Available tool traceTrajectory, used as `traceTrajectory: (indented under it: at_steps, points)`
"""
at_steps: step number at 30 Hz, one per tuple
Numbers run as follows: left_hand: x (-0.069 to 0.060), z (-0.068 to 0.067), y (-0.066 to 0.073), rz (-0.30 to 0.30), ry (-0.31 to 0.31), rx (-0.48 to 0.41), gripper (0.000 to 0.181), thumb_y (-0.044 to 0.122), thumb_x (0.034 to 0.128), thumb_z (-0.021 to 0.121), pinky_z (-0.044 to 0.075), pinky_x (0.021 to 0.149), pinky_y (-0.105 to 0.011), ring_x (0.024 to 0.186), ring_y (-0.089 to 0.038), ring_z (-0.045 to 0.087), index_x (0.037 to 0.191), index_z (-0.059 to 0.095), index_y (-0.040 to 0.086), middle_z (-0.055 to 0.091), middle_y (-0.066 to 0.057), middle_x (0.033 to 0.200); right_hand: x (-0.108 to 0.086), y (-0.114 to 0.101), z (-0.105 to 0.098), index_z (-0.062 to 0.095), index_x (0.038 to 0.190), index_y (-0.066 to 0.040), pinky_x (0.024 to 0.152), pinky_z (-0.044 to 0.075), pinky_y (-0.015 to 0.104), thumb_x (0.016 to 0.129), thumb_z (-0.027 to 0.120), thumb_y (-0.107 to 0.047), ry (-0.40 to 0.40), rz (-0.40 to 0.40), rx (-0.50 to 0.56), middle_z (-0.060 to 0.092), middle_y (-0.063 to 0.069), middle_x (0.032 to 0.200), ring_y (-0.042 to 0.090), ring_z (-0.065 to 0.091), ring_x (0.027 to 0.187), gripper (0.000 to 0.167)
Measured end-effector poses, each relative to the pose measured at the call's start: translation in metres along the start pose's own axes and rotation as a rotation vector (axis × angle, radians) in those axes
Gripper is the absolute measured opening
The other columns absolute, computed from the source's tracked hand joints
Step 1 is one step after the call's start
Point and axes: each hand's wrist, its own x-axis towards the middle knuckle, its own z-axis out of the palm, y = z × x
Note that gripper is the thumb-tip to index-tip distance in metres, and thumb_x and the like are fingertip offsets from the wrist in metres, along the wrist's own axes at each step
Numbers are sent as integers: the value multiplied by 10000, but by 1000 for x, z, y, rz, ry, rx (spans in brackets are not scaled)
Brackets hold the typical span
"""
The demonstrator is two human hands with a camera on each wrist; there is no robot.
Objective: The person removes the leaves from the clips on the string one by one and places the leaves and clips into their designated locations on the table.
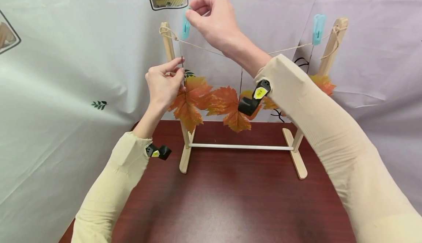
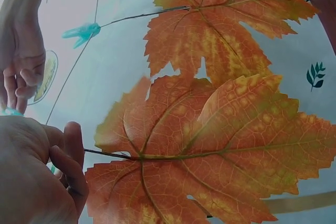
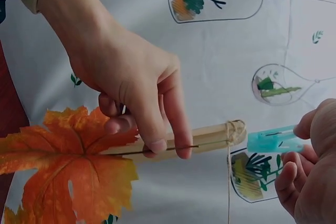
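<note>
Your left hand (image 1: 165, 85) pinches stem (image 1: 182, 64) of orange maple leaf (image 1: 188, 107), in front of left post (image 1: 168, 45) of wooden stand (image 1: 297, 160). Your right hand (image 1: 217, 21) pinches blue clothespin (image 1: 186, 29) near left end of string (image 1: 199, 47). Stand on dark red tabletop (image 1: 230, 195).

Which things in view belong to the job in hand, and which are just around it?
Likely in the job:
leaf, its stem pinched by the left hand
blue clothespin held by the right hand
twine strung on the stand
other leaves and clothespins along the twine

Apparently just around:
table
printed backdrop
wrist cameras
</note>
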Motion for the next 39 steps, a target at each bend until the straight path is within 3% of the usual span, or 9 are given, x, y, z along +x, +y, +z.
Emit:
traceTrajectory:
  at_steps: [7,13,21,25,30,39]
  points:
    - [-3,-8,-4,-5,11,3,261,48,916,663,501,467,-193,428,-189,587,1142,774,116,707,-130,856,-9,3,-6,638,1169,-7,730,461,240,969,606,-108,-3,-32,78,582,26,951,121,565,819,227]
    - [-6,-12,-6,0,20,-4,258,49,907,673,491,457,-189,418,-169,575,1139,773,100,711,-147,866,-18,3,-12,605,1186,-35,593,457,266,969,596,-120,-17,-3,141,584,36,959,154,575,760,234]
    - [-6,-17,-10,-11,36,-45,264,29,898,666,457,410,-181,396,-158,565,1133,773,84,683,-93,797,-30,2,-19,634,1277,-92,565,461,290,961,567,-81,-32,-10,172,617,55,985,189,571,745,323]
    - [-8,-19,-12,-9,41,-54,268,25,902,654,459,419,-181,400,-153,557,1140,767,72,683,-88,779,-39,4,-24,664,1232,-90,564,457,290,958,566,-88,-43,-18,156,624,54,989,194,566,747,291]
    - [-11,-21,-14,-14,48,-65,264,39,906,655,478,433,-191,398,-130,554,1143,766,73,674,-102,778,-52,9,-32,643,1184,-41,536,458,254,946,590,-51,-49,-4,212,607,77,983,198,580,725,245]
    - [-16,-32,-20,-64,55,-51,299,43,904,650,492,442,-207,398,-101,558,1186,744,81,672,-104,815,-79,25,-47,584,1129,16,510,476,215,904,593,2,-45,31,271,612,119,984,185,582,699,225]
